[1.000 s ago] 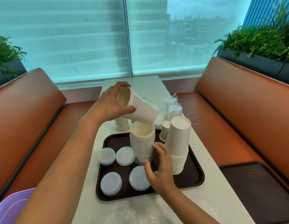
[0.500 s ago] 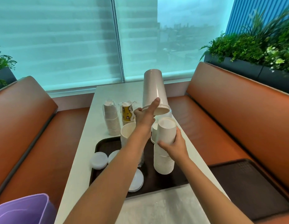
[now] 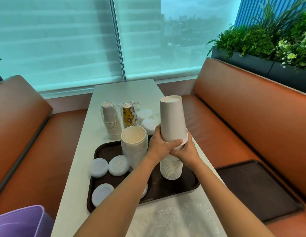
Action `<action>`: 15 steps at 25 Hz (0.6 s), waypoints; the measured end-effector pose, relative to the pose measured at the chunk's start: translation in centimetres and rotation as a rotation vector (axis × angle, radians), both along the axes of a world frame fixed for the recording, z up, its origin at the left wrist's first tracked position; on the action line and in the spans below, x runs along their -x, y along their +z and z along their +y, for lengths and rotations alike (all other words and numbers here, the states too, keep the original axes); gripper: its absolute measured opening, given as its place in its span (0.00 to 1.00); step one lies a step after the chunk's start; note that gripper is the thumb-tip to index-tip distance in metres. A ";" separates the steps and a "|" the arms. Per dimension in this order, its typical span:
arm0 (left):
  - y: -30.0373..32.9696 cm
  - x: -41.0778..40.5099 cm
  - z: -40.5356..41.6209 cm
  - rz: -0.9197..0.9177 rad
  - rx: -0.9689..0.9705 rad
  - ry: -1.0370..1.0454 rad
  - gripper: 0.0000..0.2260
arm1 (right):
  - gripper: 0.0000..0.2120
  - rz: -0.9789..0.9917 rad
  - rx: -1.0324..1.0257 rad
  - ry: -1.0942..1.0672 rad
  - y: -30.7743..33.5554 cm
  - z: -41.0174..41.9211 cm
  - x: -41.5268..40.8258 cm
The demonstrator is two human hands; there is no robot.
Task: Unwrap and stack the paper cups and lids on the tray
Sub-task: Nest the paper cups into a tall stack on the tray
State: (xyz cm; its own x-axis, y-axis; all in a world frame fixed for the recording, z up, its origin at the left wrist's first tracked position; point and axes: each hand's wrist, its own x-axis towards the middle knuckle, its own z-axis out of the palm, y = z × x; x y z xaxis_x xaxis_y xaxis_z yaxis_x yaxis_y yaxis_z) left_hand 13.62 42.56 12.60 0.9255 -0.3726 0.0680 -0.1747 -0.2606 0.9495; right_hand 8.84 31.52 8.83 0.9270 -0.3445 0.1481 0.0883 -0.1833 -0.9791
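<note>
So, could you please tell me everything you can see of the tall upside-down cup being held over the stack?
The tall cup is plain off-white paper, inverted, its recessed base uppermost and its rolled rim at the bottom. It stands nearly upright atop the inverted cup stack on the brown tray. The left hand grips its lower wall and the right hand holds just below its rim.

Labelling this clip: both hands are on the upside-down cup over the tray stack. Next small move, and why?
Probably press the inverted cup straight down. The left hand grips its lower end and the right hand holds the top of the stack on the tray; most of the cup stands above the stack, so it looks only partly seated.
</note>
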 end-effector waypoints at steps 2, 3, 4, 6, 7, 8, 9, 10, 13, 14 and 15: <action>-0.6 -0.1 0.4 -0.006 -0.117 -0.013 0.38 | 0.55 -0.001 0.024 0.019 -1.1 0.0 0.6; -1.0 0.0 0.7 -0.018 -0.198 -0.031 0.39 | 0.59 0.004 0.041 0.029 -1.6 0.0 1.0; -1.5 0.1 0.8 -0.025 -0.266 -0.047 0.39 | 0.59 0.000 0.062 0.042 -2.0 0.0 1.3; -2.4 0.5 1.0 0.006 -0.309 -0.048 0.40 | 0.56 0.005 0.126 0.054 -2.7 -0.1 1.3; -2.6 0.5 1.0 0.022 -0.308 -0.044 0.40 | 0.55 0.007 0.149 0.052 -2.9 -0.1 1.3; -2.8 0.5 1.0 0.038 -0.311 -0.043 0.40 | 0.54 0.009 0.161 0.051 -3.0 -0.2 1.3; -2.8 0.4 1.0 0.049 -0.318 -0.049 0.39 | 0.53 0.004 0.161 0.055 -2.9 -0.3 1.3; -2.7 0.2 1.0 0.062 -0.327 -0.069 0.38 | 0.53 0.004 0.158 0.060 -2.7 -0.6 1.2; -2.0 0.5 1.2 0.103 -0.344 -0.179 0.34 | 0.50 0.020 0.157 0.098 -2.3 -1.6 1.3; -1.6 0.7 1.5 0.085 -0.357 -0.190 0.31 | 0.50 0.028 0.173 0.122 -2.4 -1.8 1.4; -0.9 0.9 1.9 0.037 -0.367 -0.168 0.29 | 0.50 0.031 0.209 0.121 -2.4 -1.9 1.7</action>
